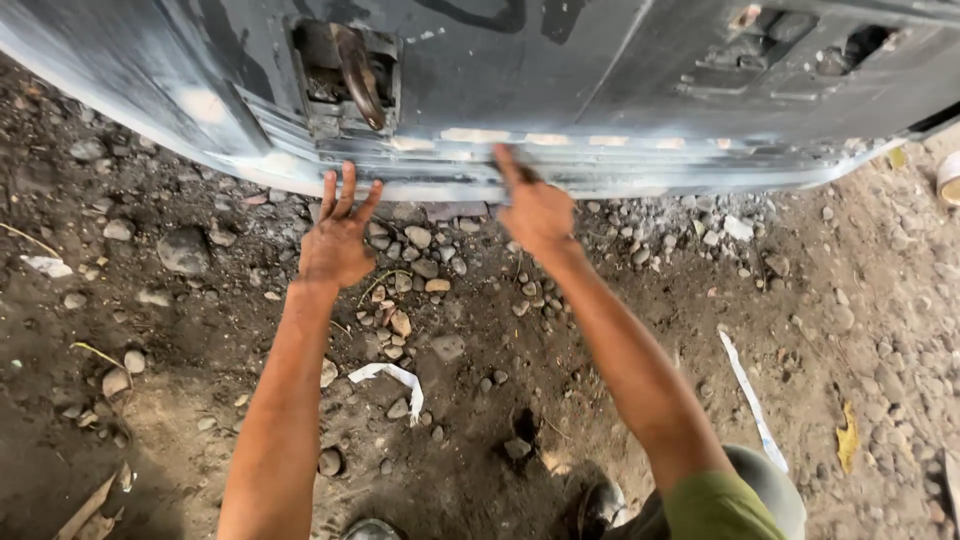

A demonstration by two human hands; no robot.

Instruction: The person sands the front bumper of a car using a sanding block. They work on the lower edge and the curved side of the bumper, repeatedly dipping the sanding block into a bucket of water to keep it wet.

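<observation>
The long grey-painted metal vehicle body panel (620,80) ran across the top of the view, its curved lower edge (600,185) hanging just above the ground and showing pale sanded patches along the ribbed strip. The right hand (536,210) pressed against that lower edge with fingers extended, a small dark piece seemingly under the fingertips, though what it was could not be told. The left hand (338,235) lay flat against the same edge to the side, fingers spread wide and holding nothing. Above the left hand sat a rectangular recess with a rusty brown metal handle (358,75). Between the two hands a short stretch of edge stayed bare, and the panel ran on well beyond the right hand. Below lay dirt ground (180,330) strewn with grey stones (420,270), with torn white paper strips (385,375) near the forearms.
</observation>
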